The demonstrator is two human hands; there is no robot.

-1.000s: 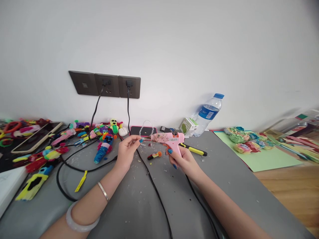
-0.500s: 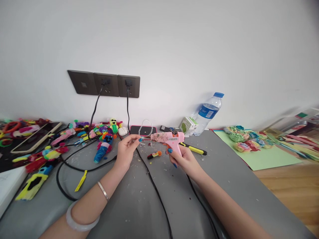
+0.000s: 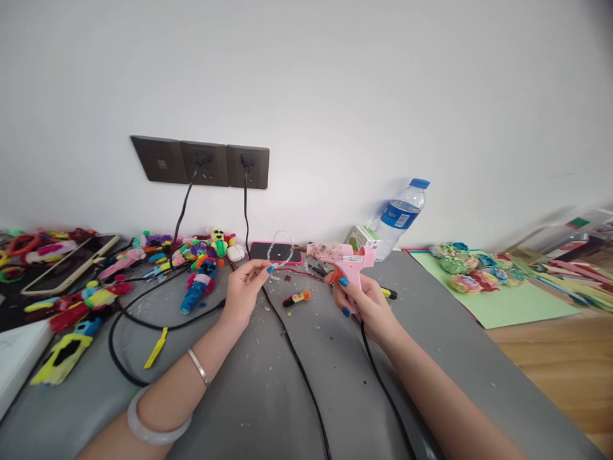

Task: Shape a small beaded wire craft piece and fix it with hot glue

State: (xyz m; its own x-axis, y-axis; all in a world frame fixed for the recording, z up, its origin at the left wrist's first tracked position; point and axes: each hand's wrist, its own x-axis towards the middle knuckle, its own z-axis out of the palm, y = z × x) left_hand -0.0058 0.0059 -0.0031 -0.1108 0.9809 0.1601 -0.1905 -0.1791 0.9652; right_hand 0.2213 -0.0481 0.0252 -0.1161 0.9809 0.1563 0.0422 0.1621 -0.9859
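Observation:
My left hand is closed in a pinch on a thin silvery-white loop, which stands up from the fingertips over a dark phone. A thin red strand runs rightward from near those fingertips; whether it joins the loop I cannot tell. My right hand grips a pink hot glue gun by its handle, with fingers by the orange trigger. Its nozzle points left, a short gap away from the loop. Below, a small black, red and orange fuzzy piece lies on the grey table.
Black cords cross the table. Fuzzy pipe-cleaner figures crowd the left side near a phone. A water bottle, a small carton and a yellow cutter are behind my right hand. Paper flowers lie on green paper.
My right hand has drawn the glue gun to the right and slightly up, so its nozzle is away from my left fingertips. My left hand and the loop stay nearly still.

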